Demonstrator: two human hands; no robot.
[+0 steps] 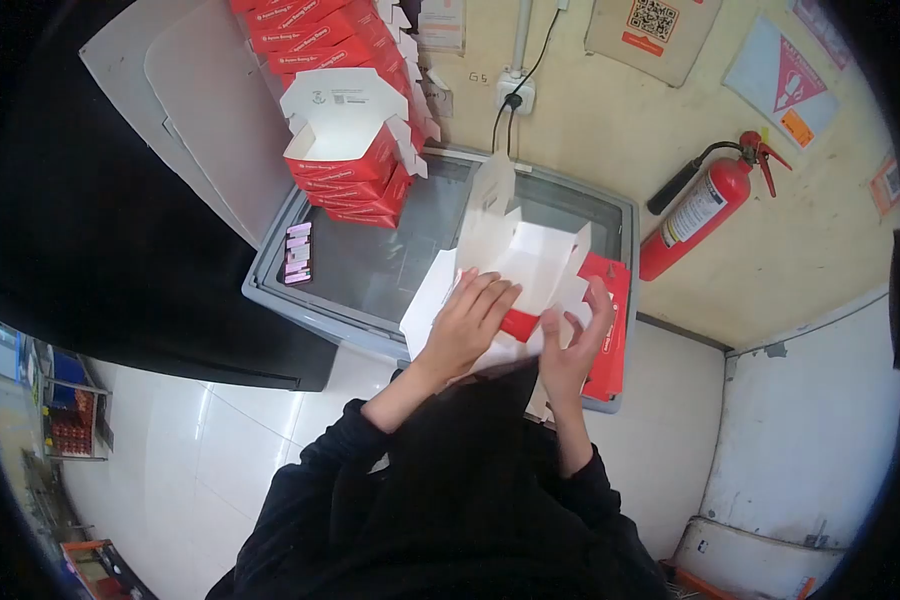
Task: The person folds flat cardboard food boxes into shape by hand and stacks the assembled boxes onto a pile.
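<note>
A partly folded cardboard food box (542,256), white inside with red on its outer front, stands in front of me with its lid flap raised. My left hand (473,318) lies over its left front side, fingers bent together across the wall. At the right front corner, my right hand (576,338) grips the box with thumb and fingers curved around the flap. White unfolded card (425,305) shows under and left of the left hand. Flat red box blanks (608,345) lie beside the right hand. The fingertips of both hands are partly hidden by card.
Everything rests on a grey-framed glass-topped chest (435,210). Folded red boxes (345,180) are stacked high at the back left, near a phone (298,253). A fire extinguisher (705,205) hangs by the right wall. Cables run from a wall socket (515,95) behind the chest.
</note>
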